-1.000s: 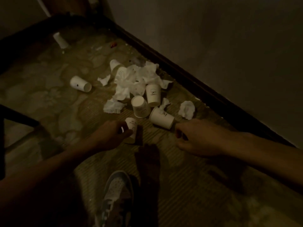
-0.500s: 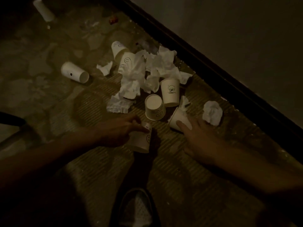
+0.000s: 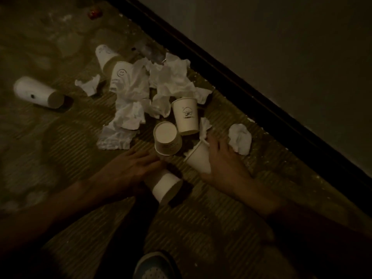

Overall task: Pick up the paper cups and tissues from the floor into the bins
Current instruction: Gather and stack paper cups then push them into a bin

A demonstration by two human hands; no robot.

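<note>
Paper cup (image 3: 166,186) gripped by left hand (image 3: 128,170), right hand (image 3: 225,164) clasping another cup (image 3: 198,158), both empty

There is a single view, from a wide-angle camera on the person's head. It looks steeply down and forward at the dim floor (image 3: 60,198), close enough that both forearms enter from 6 to 8 o'clock and from 4 o'clock. A dark baseboard (image 3: 231,81) runs from 12 toward 4 o'clock, with the wall (image 3: 291,47) filling the 1 to 3 o'clock corner. A shoe (image 3: 153,268) sits at 6 o'clock.
</note>
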